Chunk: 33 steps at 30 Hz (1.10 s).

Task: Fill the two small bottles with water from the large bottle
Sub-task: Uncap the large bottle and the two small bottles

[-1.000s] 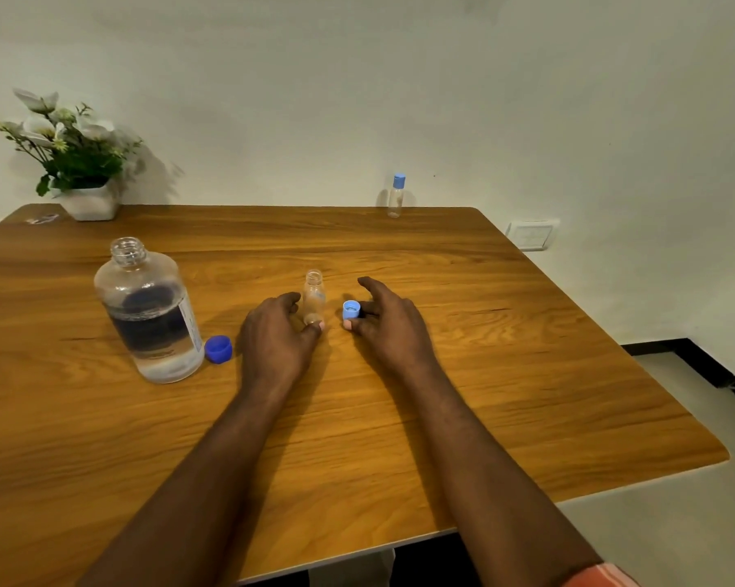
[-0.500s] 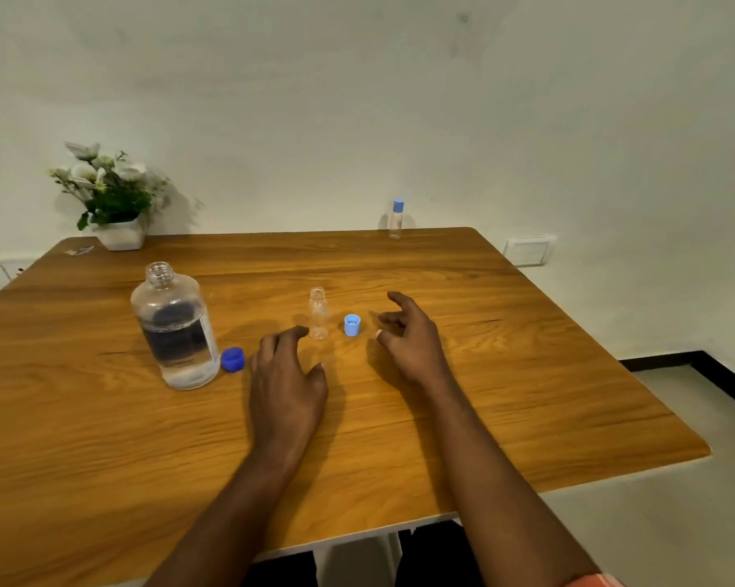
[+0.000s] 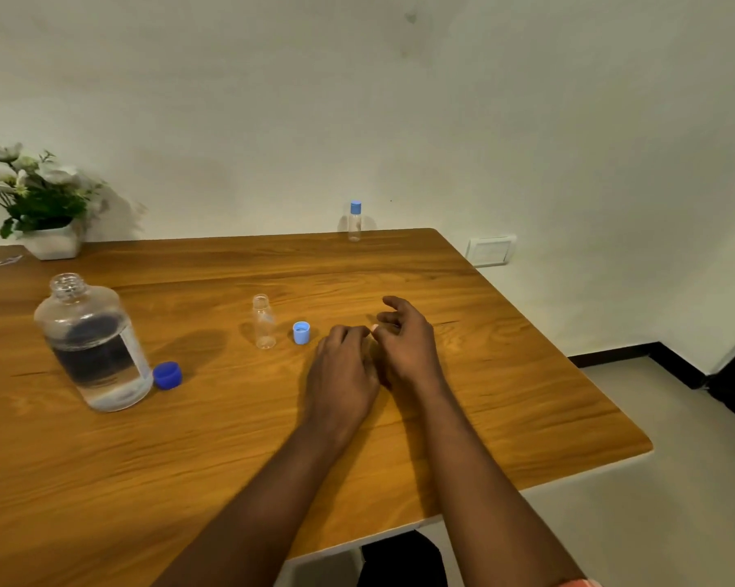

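Two things look likely to go wrong from here. First, the uncapped small clear bottle (image 3: 264, 322), standing upright near the middle of the wooden table (image 3: 484, 396), has a narrow mouth and looks light and empty. The large clear plastic bottle (image 3: 92, 341) to its left is wide and partly full of water. A pour from it could overshoot the little neck and wet the table, or tip the small bottle over if no hand steadies it. Second, the capped small clear bottle (image 3: 355, 222) stands well apart at the table's far edge with its lid on. A reach across for it could brush the open bottle or its light blue cap (image 3: 301, 332), which lies just beside it on the right. The large bottle is open already (its dark blue cap (image 3: 167, 374) sits by its base), so a careless bump there would spill water too.

Neither hand holds anything. The left hand (image 3: 342, 374) lies knuckles up just right of the light blue cap, its fingers (image 3: 344, 332) loosely curled under. Whether the tips touch the wood I cannot tell. The right hand (image 3: 406, 345) is close beside it, relaxed and half open, with one finger lifted.
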Available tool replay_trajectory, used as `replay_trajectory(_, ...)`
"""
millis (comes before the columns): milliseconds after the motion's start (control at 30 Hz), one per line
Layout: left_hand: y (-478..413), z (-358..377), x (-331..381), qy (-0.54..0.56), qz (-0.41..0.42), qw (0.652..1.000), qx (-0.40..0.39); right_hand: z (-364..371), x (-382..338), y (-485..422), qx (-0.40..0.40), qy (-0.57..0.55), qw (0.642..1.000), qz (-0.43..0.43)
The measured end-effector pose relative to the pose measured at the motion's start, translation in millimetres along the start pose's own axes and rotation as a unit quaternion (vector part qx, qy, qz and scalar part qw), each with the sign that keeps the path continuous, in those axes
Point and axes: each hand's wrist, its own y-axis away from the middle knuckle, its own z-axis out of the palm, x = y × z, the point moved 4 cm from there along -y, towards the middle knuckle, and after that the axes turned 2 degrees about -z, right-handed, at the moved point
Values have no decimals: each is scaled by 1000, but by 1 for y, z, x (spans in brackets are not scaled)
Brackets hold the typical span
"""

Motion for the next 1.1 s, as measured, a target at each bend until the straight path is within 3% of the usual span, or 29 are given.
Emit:
replay_trajectory(167, -37, 27, 8, -14, -48, 999, -11, -12, 11, -26, 32, 12, 999, 4)
replay_trajectory(533, -135, 61, -11, -3, -151, 988, 41, 0, 30, -121, 50, 42, 998, -11)
replay_trajectory(867, -245, 86, -53, -11, -189, 979, 80, 45, 45, -241, 18, 84, 996, -31)
replay_trajectory(1100, -297, 101, -74, 1, -166, 982, 92, 76, 49, -302, -11, 80, 996, -41)
